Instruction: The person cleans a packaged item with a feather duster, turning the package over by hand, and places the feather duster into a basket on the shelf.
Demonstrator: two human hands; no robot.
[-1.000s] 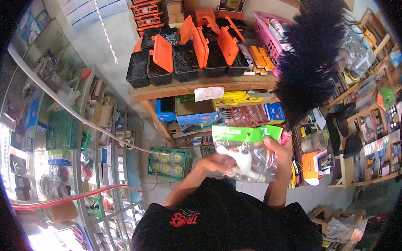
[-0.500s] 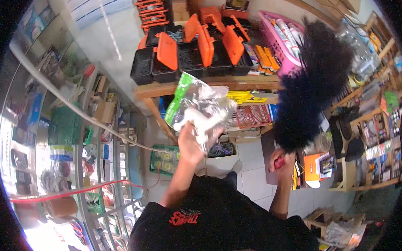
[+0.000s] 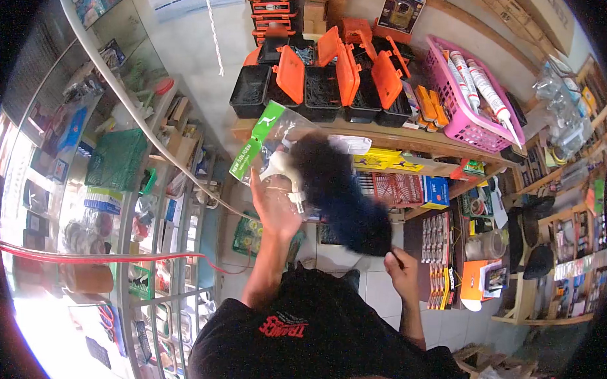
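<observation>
My left hand [image 3: 276, 212], palm up, holds a clear plastic package with a green header card [image 3: 255, 141]. The package has a white fitting inside, whose exact kind I cannot make out. My right hand [image 3: 405, 276] is closed around the handle of a dark, fluffy feather duster [image 3: 356, 211]. The duster slants up and left from that hand, and its blurred tip lies against or in front of the package, covering the package's right part. Whether the tip touches it I cannot tell for certain.
Black bins [image 3: 322, 96] with orange lids stand on a wooden shelf [image 3: 425, 141] ahead. A pink basket [image 3: 479, 132] of white tubes sits to their right. At left is a glass-panelled rack of goods with a red hose [image 3: 140, 258] across it; stocked shelves line the right.
My right hand has swung the duster from upright at the right down and left, onto or in front of the package. My left hand has shifted slightly left, and the view has moved.
</observation>
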